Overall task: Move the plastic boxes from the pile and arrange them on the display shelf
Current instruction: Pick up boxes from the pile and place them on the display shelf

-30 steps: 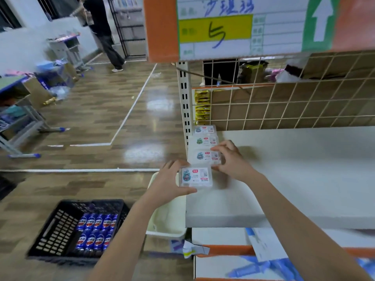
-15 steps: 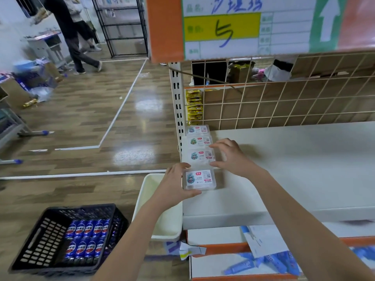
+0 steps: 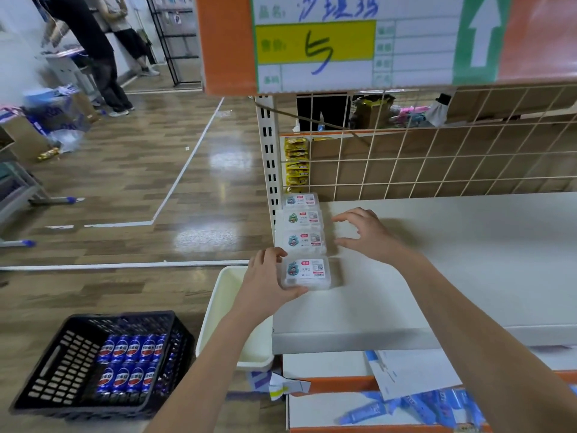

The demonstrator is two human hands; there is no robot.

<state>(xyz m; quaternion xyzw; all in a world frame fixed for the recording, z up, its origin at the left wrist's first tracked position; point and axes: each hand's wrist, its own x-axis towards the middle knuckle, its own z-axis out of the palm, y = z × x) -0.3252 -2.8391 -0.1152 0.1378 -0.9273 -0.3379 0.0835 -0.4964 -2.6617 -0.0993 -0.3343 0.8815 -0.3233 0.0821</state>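
Several clear plastic boxes with labelled lids lie in a row along the left end of the white display shelf point(image 3: 452, 260). The nearest box point(image 3: 307, 273) sits on the shelf, and my left hand point(image 3: 265, 282) grips its left side with the thumb under its front edge. Behind it lie the second box point(image 3: 301, 242), the third box point(image 3: 299, 218) and the farthest box point(image 3: 299, 200). My right hand point(image 3: 367, 234) hovers just right of the second and third boxes, fingers spread and curved, touching nothing.
A white plastic tub point(image 3: 231, 317) stands on the floor left of the shelf. A black crate point(image 3: 62, 370) of blue cans sits further left. A wire grid point(image 3: 437, 157) backs the shelf, and a price sign point(image 3: 343, 42) hangs above. People stand far left.
My right hand has lifted off the second box and drawn away to the right. My left hand has set the nearest box in line on the shelf.
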